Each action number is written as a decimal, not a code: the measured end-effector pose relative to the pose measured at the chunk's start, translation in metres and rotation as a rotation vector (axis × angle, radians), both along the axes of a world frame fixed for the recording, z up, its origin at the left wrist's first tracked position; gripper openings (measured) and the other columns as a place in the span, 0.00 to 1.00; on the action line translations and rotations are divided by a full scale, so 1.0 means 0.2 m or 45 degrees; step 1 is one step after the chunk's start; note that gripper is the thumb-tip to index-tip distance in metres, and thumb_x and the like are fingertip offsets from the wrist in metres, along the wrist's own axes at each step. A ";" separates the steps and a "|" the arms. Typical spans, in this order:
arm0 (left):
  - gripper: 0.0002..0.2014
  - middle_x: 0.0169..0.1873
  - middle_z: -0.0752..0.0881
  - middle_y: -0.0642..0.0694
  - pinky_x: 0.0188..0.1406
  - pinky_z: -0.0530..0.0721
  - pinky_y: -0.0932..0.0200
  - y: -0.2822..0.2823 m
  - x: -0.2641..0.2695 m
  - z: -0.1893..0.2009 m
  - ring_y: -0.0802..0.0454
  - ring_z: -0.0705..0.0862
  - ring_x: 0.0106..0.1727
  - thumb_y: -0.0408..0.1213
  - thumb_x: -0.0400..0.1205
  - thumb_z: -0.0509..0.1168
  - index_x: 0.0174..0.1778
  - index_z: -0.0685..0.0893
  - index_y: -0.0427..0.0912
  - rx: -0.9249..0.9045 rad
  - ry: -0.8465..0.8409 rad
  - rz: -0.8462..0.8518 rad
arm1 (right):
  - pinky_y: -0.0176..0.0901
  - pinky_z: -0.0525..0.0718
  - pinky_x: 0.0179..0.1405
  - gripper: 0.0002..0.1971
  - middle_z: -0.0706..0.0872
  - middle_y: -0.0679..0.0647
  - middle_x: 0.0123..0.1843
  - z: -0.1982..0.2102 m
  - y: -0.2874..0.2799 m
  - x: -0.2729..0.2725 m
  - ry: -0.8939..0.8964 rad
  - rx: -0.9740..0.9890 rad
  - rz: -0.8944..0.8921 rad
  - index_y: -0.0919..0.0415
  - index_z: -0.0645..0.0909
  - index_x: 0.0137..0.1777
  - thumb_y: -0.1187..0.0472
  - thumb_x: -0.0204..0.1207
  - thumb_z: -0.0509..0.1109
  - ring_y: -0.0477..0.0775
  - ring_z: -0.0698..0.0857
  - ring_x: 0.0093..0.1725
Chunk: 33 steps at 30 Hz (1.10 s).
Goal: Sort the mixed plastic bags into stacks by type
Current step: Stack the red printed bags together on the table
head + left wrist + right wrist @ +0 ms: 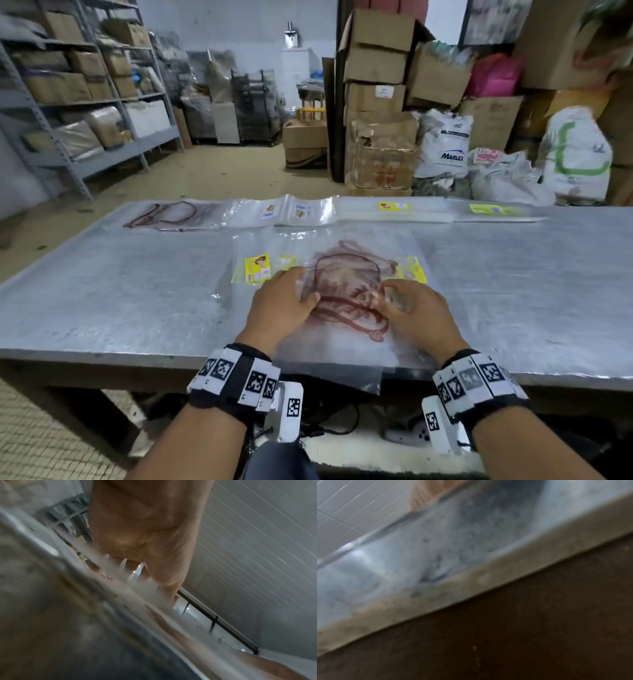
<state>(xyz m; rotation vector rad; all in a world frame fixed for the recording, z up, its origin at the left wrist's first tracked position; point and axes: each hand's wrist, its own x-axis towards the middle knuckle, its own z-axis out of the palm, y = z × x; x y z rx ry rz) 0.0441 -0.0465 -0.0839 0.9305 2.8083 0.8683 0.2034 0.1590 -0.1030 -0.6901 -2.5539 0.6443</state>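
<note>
A loose pile of clear plastic bags (342, 346) lies at the table's near middle and overhangs the front edge. On top is a bag with a red-brown print (346, 284); yellow-labelled bags (257, 269) show beneath it. My left hand (305, 284) grips the printed bag's left edge with curled fingers. My right hand (383, 294) pinches its right side, fingertips showing through the film. In the left wrist view, crumpled film (130, 574) sits under the curled fingers (154, 555). The right wrist view is blurred and shows only the table edge (471, 581).
Along the metal table's (120, 291) far edge lie sorted stacks: red-brown printed bags (171, 214), blue-and-white labelled bags (284, 212), yellow-labelled bags (394, 209) and yellow-green labelled bags (493, 210). Cardboard boxes (376, 102), sacks and metal shelving (85, 102) stand beyond the table.
</note>
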 end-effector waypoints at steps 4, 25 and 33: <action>0.33 0.72 0.78 0.45 0.68 0.77 0.42 0.00 0.01 0.04 0.38 0.73 0.76 0.67 0.78 0.68 0.74 0.77 0.52 -0.123 -0.038 0.194 | 0.55 0.72 0.74 0.25 0.89 0.48 0.65 0.01 0.00 0.02 0.022 -0.040 0.012 0.43 0.83 0.69 0.35 0.75 0.74 0.52 0.81 0.72; 0.14 0.39 0.73 0.52 0.35 0.69 0.60 0.14 0.04 0.17 0.55 0.72 0.37 0.48 0.78 0.79 0.40 0.81 0.46 0.496 -0.424 0.150 | 0.50 0.65 0.72 0.27 0.86 0.41 0.68 0.00 0.03 0.03 0.046 -0.054 0.093 0.40 0.79 0.72 0.36 0.74 0.76 0.47 0.79 0.71; 0.10 0.40 0.89 0.38 0.45 0.85 0.48 0.14 0.02 0.13 0.44 0.86 0.38 0.28 0.77 0.78 0.47 0.82 0.40 0.754 -0.673 0.061 | 0.52 0.71 0.77 0.25 0.85 0.41 0.68 0.00 0.02 0.04 0.136 -0.150 0.047 0.40 0.80 0.70 0.34 0.76 0.73 0.45 0.81 0.63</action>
